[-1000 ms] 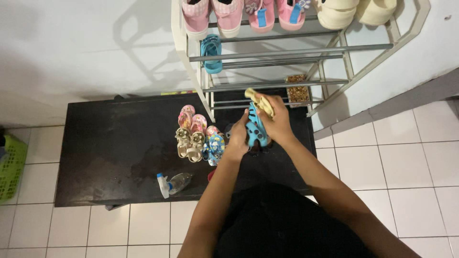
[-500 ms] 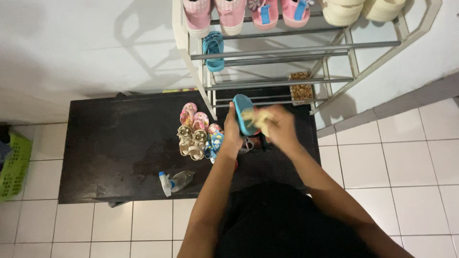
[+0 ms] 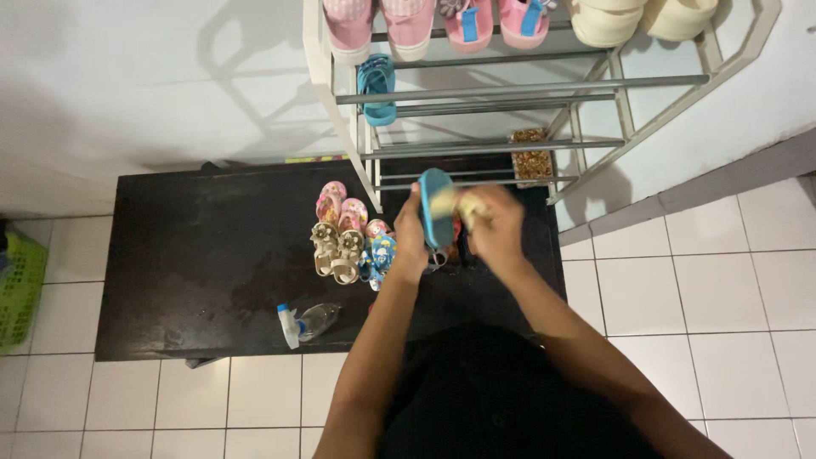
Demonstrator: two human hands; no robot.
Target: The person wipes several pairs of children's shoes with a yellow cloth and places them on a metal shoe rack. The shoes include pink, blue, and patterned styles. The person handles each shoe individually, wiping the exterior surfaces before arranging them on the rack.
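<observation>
My left hand grips a small blue sandal, held on edge with its sole turned toward my right hand. My right hand is closed around a crumpled yellowish cloth that presses against the sandal's sole. Both hands hover above the right part of a low black table. Just left of my left hand stand several small children's sandals: a pink pair, a beige pair with flowers and a blue patterned pair.
A clear spray bottle with a blue and white head lies near the table's front edge. A metal shoe rack stands behind the table with pink shoes, cream shoes and a blue sandal. A green basket sits at far left on white tiles.
The blue sandal has been turned from strap side up to sole facing my right hand. The cloth moved from above the sandal down against its sole.
</observation>
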